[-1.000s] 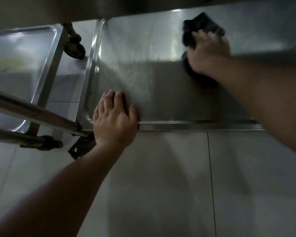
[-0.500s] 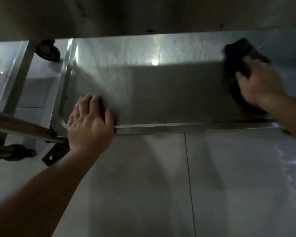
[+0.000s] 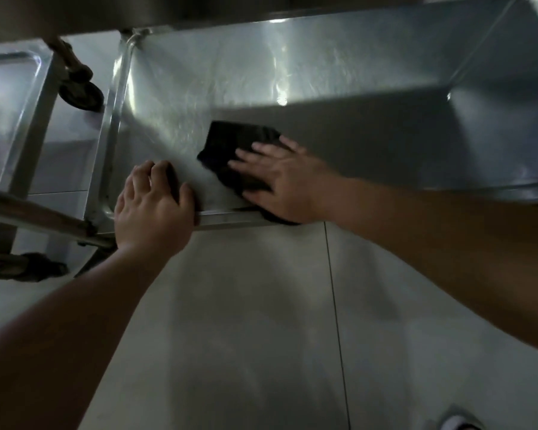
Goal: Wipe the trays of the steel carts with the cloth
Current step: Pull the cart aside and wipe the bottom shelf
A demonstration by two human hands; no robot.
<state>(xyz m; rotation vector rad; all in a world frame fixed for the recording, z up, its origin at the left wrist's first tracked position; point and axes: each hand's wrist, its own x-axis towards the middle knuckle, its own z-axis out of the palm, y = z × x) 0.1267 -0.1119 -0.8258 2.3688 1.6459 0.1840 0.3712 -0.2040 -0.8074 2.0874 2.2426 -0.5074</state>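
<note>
Taking the steel tray [image 3: 339, 76] as the landmark and reading from its left side rightwards: beyond its left rim stands a second tray [image 3: 10, 97] of a neighbouring cart, with a dark caster wheel [image 3: 81, 94] in the gap between the two, and a slanting steel bar [image 3: 35, 217] runs to the landmark tray's near-left corner. At that corner the left hand [image 3: 154, 209] rests on the tray's near rim, its fingers bent over the edge onto the tray floor and the thumb lying along the rim; it carries nothing, and I judge it is planted there to brace the body and to keep the wheeled cart from rolling under the rubbing. Just to the right of it, near but not touching, the dark cloth [image 3: 230, 150] lies spread on the tray floor close to the near rim, with one end draping over that rim. The right hand [image 3: 280, 181] presses flat on top of the cloth, fingers straight and slightly fanned, which spreads the pressure so a wide patch of fabric meets the steel. The tray's right part lies in shadow, so whether it is clean cannot be told. Below the near rim is pale tiled floor [image 3: 246, 321].
</note>
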